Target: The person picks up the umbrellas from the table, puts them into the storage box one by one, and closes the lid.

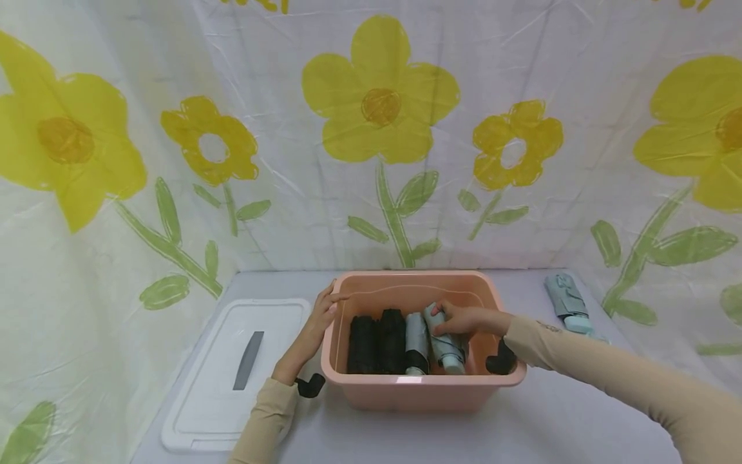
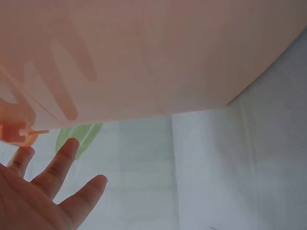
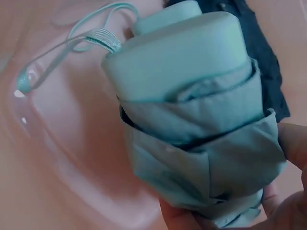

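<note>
Umbrellas (image 1: 445, 346), four in one bin (image 1: 414, 397), one outside

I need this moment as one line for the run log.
left hand: at bin, left side; right hand: grips umbrella in bin; lid: left of bin; another umbrella: right of bin

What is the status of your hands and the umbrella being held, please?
Right hand gripping grey-green umbrella inside pink bin. Left hand at bin's left rim. White lid off, left of bin, not blocking.
</note>
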Tool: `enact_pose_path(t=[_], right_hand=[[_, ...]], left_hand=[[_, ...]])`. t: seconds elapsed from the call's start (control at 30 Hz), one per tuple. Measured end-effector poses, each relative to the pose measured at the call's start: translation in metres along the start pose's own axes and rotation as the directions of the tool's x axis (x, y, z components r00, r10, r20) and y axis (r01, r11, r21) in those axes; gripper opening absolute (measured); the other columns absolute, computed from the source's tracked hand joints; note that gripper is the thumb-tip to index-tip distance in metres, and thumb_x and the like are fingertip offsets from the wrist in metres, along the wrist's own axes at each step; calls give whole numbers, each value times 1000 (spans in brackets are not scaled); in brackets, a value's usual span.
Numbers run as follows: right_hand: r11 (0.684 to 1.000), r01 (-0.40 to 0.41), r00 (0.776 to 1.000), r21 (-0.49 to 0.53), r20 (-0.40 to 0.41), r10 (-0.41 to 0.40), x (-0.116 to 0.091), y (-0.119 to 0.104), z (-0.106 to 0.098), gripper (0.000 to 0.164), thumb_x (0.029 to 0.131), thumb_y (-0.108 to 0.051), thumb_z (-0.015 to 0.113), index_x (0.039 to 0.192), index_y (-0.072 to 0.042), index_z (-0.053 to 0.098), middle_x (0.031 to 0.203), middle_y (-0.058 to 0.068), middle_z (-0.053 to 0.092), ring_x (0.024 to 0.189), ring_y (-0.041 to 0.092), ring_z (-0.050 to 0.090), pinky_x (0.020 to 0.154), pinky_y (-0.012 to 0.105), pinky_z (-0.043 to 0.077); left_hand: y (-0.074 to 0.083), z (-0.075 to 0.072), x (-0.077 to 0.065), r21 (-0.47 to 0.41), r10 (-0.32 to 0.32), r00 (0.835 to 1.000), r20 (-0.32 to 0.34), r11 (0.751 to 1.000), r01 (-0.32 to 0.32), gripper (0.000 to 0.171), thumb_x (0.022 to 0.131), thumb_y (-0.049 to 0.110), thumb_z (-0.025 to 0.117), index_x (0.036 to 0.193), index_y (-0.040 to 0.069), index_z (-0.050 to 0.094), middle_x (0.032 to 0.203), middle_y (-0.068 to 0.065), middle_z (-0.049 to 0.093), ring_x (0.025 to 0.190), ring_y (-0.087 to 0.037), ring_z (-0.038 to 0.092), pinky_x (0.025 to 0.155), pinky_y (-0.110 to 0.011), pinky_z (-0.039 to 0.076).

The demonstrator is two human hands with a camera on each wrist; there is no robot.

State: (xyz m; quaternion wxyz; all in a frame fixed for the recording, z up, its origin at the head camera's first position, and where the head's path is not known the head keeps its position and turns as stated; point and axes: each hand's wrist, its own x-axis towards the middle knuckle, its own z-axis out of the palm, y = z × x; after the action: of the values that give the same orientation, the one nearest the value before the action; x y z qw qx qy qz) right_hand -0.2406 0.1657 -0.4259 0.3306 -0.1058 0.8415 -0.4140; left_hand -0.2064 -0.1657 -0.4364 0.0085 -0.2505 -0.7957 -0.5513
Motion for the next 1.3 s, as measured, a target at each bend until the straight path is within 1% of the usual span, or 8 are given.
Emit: enact_pose_path(t=[0.17,0.33,0.47,0.57,0.8,1.03,1.2,1.3], right_hand=[[997,-77,997,5,14,76,2,-2,2,43,86,-10,58,118,-6,29,110,21,33,79,27,52,60,33,48],[987,-146,989,-67,13,147,6,-5,6,43,86,-13,59,118,-9,30,107,19,34,74,24,52,58,32,47],[981,-153,988,-118,10,155,8,-5,11,41,85,-15,59,114,-8,30,101,17,35,66,21,49,54,30,44],[976,-160,987,-149,-5,161,9,-6,13,40,84,-14,60,111,-9,31,99,15,35,63,20,47,52,29,44],[967,-191,981,-169,5,194,13,-5,14,39,86,-10,59,110,-8,29,105,16,29,73,22,44,61,32,45],[935,-200,978,-294,-8,207,21,1,13,36,88,-14,61,107,-10,31,84,9,38,55,14,38,52,25,40],[913,-181,981,-365,-7,192,28,11,8,39,86,-20,64,108,-14,33,76,5,40,52,11,38,49,21,39],[903,-168,982,-395,9,187,22,5,5,40,87,-22,65,110,-13,33,71,3,40,49,10,37,49,20,38]], left_hand=[[-1,1,2,-18,-36,999,-10,999,36,39,100,11,28,133,-1,43,153,-16,6,140,-36,4,104,-65,13],[-3,2,3,-33,-35,999,-12,999,34,39,99,10,28,133,-2,43,153,-17,6,140,-38,5,104,-65,13],[-2,4,3,-51,-44,999,-4,998,44,39,99,10,28,133,-3,42,153,-17,6,140,-37,4,105,-65,13],[-1,4,4,-45,-30,999,-11,999,30,39,98,8,28,132,-4,43,153,-19,6,140,-38,4,105,-64,12],[-1,3,5,-55,-7,1000,-25,998,6,39,97,5,27,130,-6,43,152,-22,5,140,-39,2,106,-63,10],[-1,2,4,-47,-24,999,-21,999,23,39,98,7,28,131,-7,43,152,-21,6,140,-39,3,106,-63,11],[-2,1,4,-24,8,1000,-22,1000,-8,38,98,7,28,130,-7,44,152,-21,7,140,-38,4,105,-64,11],[-3,1,3,-29,7,1000,-10,1000,-8,39,98,8,28,132,-5,44,152,-19,6,140,-37,3,105,-64,10]])
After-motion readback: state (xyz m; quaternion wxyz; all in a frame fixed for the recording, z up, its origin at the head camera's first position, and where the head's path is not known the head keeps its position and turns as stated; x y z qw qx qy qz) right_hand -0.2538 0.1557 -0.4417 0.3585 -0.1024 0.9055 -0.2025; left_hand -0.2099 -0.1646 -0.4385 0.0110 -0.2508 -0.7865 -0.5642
